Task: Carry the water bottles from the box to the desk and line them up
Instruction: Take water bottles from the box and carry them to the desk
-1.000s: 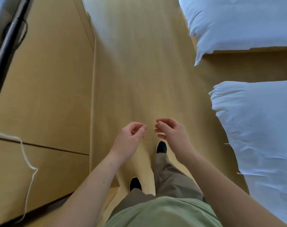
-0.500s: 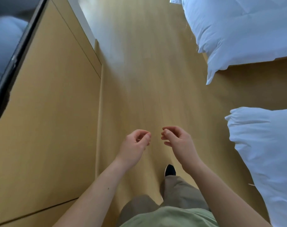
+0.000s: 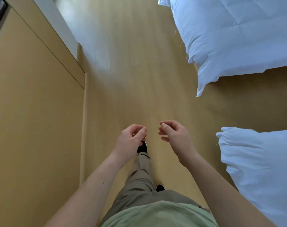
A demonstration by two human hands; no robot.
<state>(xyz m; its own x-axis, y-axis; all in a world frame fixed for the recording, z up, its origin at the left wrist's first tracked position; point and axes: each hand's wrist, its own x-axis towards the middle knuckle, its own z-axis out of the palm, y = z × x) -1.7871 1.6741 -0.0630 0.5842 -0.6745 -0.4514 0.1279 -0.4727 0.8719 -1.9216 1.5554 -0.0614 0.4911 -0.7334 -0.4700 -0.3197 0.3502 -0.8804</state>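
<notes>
Hands are hanging loosely curled and empty, your left hand (image 3: pixel 131 140) and right hand (image 3: pixel 175 138) held ahead because you are walking the wooden floor (image 3: pixel 139 63); bottles, box and desk are lying out of view.

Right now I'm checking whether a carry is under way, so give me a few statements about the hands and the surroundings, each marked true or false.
1. The left hand holds a water bottle. False: its fingers hang loosely curled and hold nothing.
2. The right hand is empty. True.
3. White bedding lies to the person's right. True.
4. The box of bottles stands on the floor ahead. False: no box or bottle is in view; only bare wooden floor lies ahead.
5. A wooden panel runs along the person's left. True.
6. The two hands touch each other. False: a gap shows between them.
</notes>
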